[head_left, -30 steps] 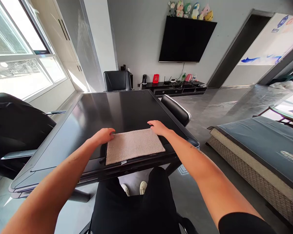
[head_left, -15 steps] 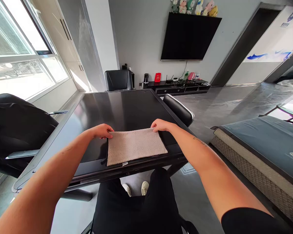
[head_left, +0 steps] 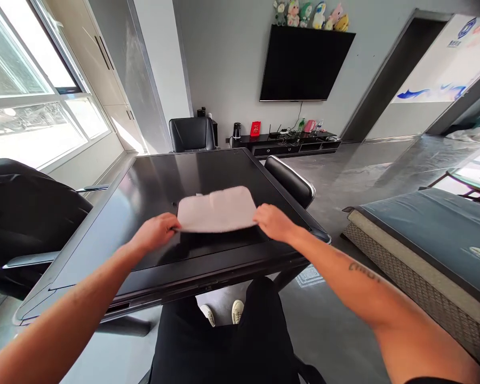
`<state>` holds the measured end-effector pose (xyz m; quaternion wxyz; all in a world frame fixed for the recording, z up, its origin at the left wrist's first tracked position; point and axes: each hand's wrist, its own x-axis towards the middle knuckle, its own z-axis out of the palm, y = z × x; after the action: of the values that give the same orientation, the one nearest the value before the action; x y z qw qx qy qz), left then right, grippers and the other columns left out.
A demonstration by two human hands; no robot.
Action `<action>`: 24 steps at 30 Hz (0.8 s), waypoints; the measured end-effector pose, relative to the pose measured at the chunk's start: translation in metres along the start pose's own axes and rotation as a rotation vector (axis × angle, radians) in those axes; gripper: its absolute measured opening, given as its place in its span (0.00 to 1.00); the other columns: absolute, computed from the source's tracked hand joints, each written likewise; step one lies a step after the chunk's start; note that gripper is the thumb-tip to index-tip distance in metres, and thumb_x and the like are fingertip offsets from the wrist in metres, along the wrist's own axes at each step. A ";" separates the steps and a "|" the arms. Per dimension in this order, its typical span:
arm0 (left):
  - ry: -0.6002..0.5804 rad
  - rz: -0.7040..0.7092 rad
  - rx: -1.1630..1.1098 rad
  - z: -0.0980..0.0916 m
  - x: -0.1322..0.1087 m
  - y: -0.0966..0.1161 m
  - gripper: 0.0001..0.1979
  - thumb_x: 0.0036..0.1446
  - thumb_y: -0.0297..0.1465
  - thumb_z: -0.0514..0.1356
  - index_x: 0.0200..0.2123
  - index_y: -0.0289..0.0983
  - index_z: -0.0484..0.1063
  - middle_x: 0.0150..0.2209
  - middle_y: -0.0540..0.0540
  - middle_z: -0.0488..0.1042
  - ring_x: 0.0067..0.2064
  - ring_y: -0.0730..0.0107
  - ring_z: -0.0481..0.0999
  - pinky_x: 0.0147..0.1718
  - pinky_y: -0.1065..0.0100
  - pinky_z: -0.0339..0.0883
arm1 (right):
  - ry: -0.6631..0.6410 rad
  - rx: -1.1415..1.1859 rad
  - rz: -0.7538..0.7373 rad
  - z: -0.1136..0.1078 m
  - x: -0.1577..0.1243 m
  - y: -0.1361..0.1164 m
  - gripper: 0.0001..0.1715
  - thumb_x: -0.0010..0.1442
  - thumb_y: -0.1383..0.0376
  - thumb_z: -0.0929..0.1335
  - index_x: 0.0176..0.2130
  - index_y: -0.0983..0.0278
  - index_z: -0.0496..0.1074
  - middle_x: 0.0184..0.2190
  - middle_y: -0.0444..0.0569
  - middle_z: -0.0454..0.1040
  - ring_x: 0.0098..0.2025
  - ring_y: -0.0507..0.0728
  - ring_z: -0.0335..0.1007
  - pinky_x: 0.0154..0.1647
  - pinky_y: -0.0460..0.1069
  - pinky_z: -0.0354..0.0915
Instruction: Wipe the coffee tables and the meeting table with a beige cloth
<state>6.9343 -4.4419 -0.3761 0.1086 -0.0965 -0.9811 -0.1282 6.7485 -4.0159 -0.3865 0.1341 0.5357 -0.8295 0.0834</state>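
A beige fleecy cloth (head_left: 218, 210), doubled over, is stretched between my two hands above the black table (head_left: 152, 176). Its near edge is a fold held slightly raised, while the far part reaches toward the middle of the tabletop. My left hand (head_left: 160, 230) pinches the near left corner, fingers closed. At the near right corner my right hand (head_left: 272, 221) grips the cloth in the same way. A small pale tag shows at the cloth's far edge. The underside of the cloth is hidden.
Black chairs stand at the left (head_left: 28, 229), the far end (head_left: 192, 133) and the right side (head_left: 290, 181) of the table. A mattress (head_left: 424, 240) lies on the right. Beyond, a low black cabinet (head_left: 272, 150) sits under a wall television (head_left: 306, 64).
The cloth has swung over and away from me; its tagged edge, which lay at the table's near edge, now lies on the far side. Both hands have come nearer to me.
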 end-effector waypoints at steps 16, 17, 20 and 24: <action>-0.356 0.065 -0.051 -0.001 -0.054 0.063 0.14 0.70 0.42 0.62 0.48 0.47 0.86 0.49 0.45 0.86 0.53 0.52 0.83 0.56 0.55 0.76 | 0.077 0.411 0.229 0.028 -0.126 -0.080 0.06 0.71 0.65 0.70 0.44 0.59 0.81 0.40 0.53 0.81 0.43 0.62 0.75 0.48 0.57 0.70; -0.312 0.068 -0.066 0.005 -0.046 0.066 0.17 0.73 0.44 0.59 0.51 0.46 0.86 0.51 0.44 0.86 0.55 0.51 0.83 0.59 0.54 0.76 | 0.126 0.449 0.349 0.029 -0.123 -0.075 0.07 0.72 0.63 0.70 0.43 0.59 0.81 0.40 0.52 0.81 0.43 0.62 0.76 0.48 0.56 0.70; -0.213 0.125 -0.086 0.035 -0.017 0.073 0.20 0.75 0.43 0.57 0.56 0.41 0.85 0.56 0.39 0.85 0.60 0.47 0.81 0.65 0.50 0.74 | 0.193 0.439 0.676 0.030 -0.095 -0.053 0.14 0.73 0.64 0.66 0.41 0.60 0.82 0.39 0.51 0.84 0.41 0.61 0.80 0.49 0.54 0.71; -0.123 0.101 -0.046 0.072 0.019 0.081 0.21 0.75 0.44 0.59 0.57 0.38 0.83 0.59 0.35 0.83 0.62 0.44 0.80 0.67 0.47 0.73 | 0.029 0.326 0.828 0.028 -0.034 -0.029 0.17 0.74 0.63 0.65 0.39 0.61 0.83 0.39 0.51 0.87 0.43 0.60 0.81 0.47 0.51 0.69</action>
<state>6.9200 -4.3428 -0.4207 0.0522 -0.1562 -0.9766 -0.1386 6.7846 -4.0061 -0.4240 0.0147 0.1713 -0.9481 0.2673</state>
